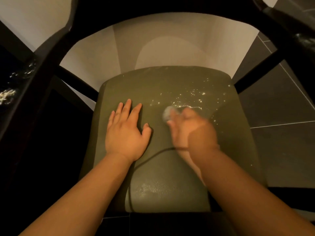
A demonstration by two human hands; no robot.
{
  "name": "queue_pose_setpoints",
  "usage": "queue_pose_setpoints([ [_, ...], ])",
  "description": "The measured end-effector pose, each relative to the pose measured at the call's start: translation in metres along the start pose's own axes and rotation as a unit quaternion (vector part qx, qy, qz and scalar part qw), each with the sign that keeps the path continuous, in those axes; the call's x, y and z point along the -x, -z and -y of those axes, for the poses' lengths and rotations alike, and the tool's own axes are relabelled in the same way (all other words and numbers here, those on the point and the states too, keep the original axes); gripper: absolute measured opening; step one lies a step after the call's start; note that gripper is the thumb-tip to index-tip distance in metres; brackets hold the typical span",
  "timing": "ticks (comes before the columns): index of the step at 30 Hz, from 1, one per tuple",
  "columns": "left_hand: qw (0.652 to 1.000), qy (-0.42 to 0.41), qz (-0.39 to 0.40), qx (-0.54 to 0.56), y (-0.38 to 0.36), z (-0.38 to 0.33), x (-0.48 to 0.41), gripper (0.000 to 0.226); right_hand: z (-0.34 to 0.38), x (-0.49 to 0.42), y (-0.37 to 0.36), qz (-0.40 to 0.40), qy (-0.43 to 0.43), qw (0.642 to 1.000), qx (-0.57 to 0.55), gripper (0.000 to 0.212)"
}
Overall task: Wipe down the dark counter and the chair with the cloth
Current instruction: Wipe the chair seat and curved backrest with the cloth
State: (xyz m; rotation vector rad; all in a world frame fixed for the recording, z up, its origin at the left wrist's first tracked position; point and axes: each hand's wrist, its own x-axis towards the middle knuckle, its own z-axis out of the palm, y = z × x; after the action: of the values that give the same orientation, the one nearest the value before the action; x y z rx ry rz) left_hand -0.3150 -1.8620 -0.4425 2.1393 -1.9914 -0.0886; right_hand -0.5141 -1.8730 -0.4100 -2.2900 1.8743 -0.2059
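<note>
**Q:** so where's the cloth sitting right now?

**A:** It's a small pale cloth [167, 113], bunched up in the right hand [189, 129] and pressed onto the olive-green seat [162, 82] of the chair [153, 9], right of the middle. That hand is blurred, but the fingers look curled round the cloth. There's a scatter of white specks [192, 95] on the seat just past it, toward the back right corner.

**Q:** and the other hand?

**A:** The left hand [126, 132] lies palm-down on the left half of the seat, with the fingers straight, a bit spread and gripping nothing. A thin dark cord [144, 160] runs from the right wrist across the seat to its front edge (can't tell what it belongs to). There's dark tiled floor [276, 106] on the right. I can't make out the counter for sure, only a dark glinting patch at the far left.
</note>
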Motion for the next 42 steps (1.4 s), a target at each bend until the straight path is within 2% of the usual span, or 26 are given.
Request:
queue_pose_setpoints([
  [2, 1.000, 0.000, -0.001, 0.002, -0.002, 0.000, 0.000, 0.073, 0.016, 0.002, -0.010, 0.006, 0.077, 0.997, 0.016, 0.040],
  [3, 1.000, 0.000, -0.002, 0.001, -0.002, 0.000, 0.000, 0.073, 0.011, -0.002, -0.010, 0.017, 0.070, 0.997, 0.021, 0.040],
  [5, 1.000, 0.003, -0.004, -0.001, -0.003, 0.000, 0.000, 0.072, -0.014, -0.010, -0.004, 0.049, -0.006, 0.998, 0.032, 0.038],
  [7, 1.000, 0.001, -0.002, -0.004, -0.002, 0.000, 0.000, 0.072, -0.041, -0.006, 0.004, 0.017, -0.089, 0.995, 0.050, 0.034],
  [9, 1.000, 0.001, -0.003, -0.006, -0.001, 0.000, -0.001, 0.071, -0.054, -0.002, 0.008, -0.022, -0.127, 0.989, 0.074, 0.035],
  [11, 1.000, 0.002, -0.005, -0.003, -0.002, 0.000, -0.001, 0.071, -0.048, 0.002, 0.010, -0.027, -0.110, 0.992, 0.053, 0.040],
  [14, 1.000, 0.001, -0.010, 0.000, -0.002, -0.001, 0.000, 0.072, -0.023, 0.008, 0.008, 0.014, -0.025, 1.000, 0.002, 0.047],
  [16, 1.000, 0.000, -0.011, 0.000, -0.002, 0.000, -0.001, 0.072, -0.022, 0.012, 0.003, 0.031, -0.011, 0.999, 0.003, 0.048],
  [21, 1.000, -0.002, -0.005, -0.004, 0.000, -0.001, 0.001, 0.071, -0.064, 0.026, 0.007, -0.043, -0.110, 0.989, 0.088, 0.039],
  [23, 1.000, -0.003, -0.006, -0.005, 0.000, -0.001, 0.000, 0.070, -0.073, 0.028, 0.011, -0.076, -0.124, 0.985, 0.095, 0.038],
  [25, 1.000, -0.004, -0.005, -0.007, 0.001, -0.001, 0.000, 0.070, -0.066, 0.030, 0.009, -0.098, -0.080, 0.989, 0.082, 0.035],
  [28, 1.000, -0.003, -0.008, -0.004, 0.002, -0.002, 0.001, 0.069, -0.039, 0.035, -0.007, -0.113, 0.067, 0.991, 0.014, 0.041],
  [30, 1.000, -0.003, -0.009, -0.003, 0.001, -0.002, 0.001, 0.068, -0.033, 0.035, -0.012, -0.090, 0.093, 0.991, -0.019, 0.043],
  [34, 1.000, -0.001, -0.007, 0.002, 0.003, -0.003, 0.002, 0.067, -0.067, 0.030, 0.006, -0.064, -0.112, 0.991, 0.022, 0.025],
  [37, 1.000, -0.001, -0.007, 0.003, 0.004, -0.003, 0.001, 0.068, -0.084, 0.027, 0.023, -0.072, -0.198, 0.977, 0.033, 0.014],
  [39, 1.000, -0.003, -0.009, 0.003, 0.005, -0.003, 0.002, 0.068, -0.071, 0.027, 0.025, -0.109, -0.169, 0.979, 0.000, 0.026],
  [40, 1.000, -0.002, -0.009, 0.003, 0.005, -0.003, 0.002, 0.068, -0.059, 0.027, 0.023, -0.114, -0.128, 0.985, -0.028, 0.031],
  [42, 1.000, 0.000, -0.009, 0.001, 0.005, -0.003, 0.002, 0.068, -0.039, 0.029, 0.011, -0.066, -0.026, 0.997, -0.042, 0.035],
])
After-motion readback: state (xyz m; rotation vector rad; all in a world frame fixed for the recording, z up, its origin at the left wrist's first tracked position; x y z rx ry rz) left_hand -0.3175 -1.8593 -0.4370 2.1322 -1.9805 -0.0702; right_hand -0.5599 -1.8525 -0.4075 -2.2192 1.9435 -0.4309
